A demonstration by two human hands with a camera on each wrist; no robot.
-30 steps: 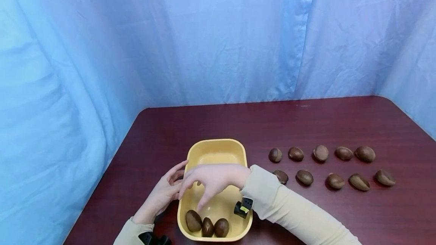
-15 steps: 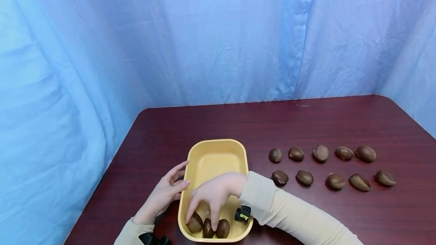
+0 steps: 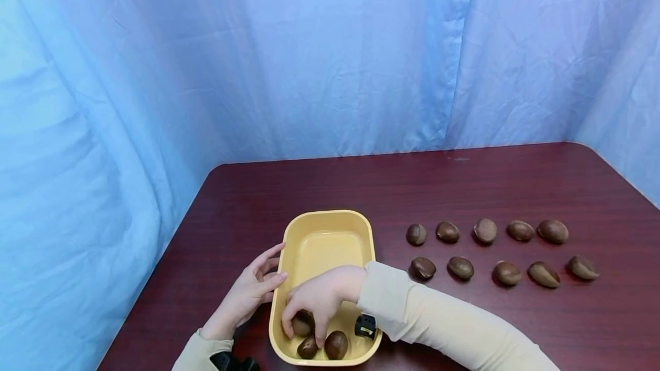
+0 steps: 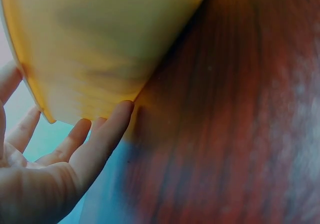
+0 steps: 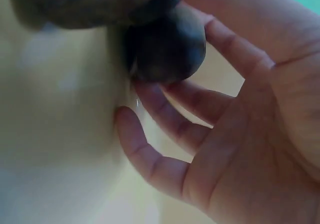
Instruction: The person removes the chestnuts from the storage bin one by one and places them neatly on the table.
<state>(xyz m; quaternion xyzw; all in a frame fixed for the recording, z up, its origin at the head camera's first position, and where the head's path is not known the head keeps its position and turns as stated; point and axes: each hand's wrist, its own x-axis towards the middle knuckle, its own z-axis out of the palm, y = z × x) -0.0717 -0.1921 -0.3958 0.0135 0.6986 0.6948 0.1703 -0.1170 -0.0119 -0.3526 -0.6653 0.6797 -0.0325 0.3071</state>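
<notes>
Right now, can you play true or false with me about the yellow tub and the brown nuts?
1. The right hand reaches into the yellow tub and its fingers curl round a brown nut. True.
2. The tub is blue. False: it is yellow.
3. The left hand rests with straight fingers against the tub's outer wall. True.
4. All the nuts are inside the tub. False: ten nuts lie in two rows on the table, to the right of the tub.
5. Two more nuts lie in the tub's near end, by the right hand. True.
6. The left hand holds a nut. False: it holds nothing.
</notes>
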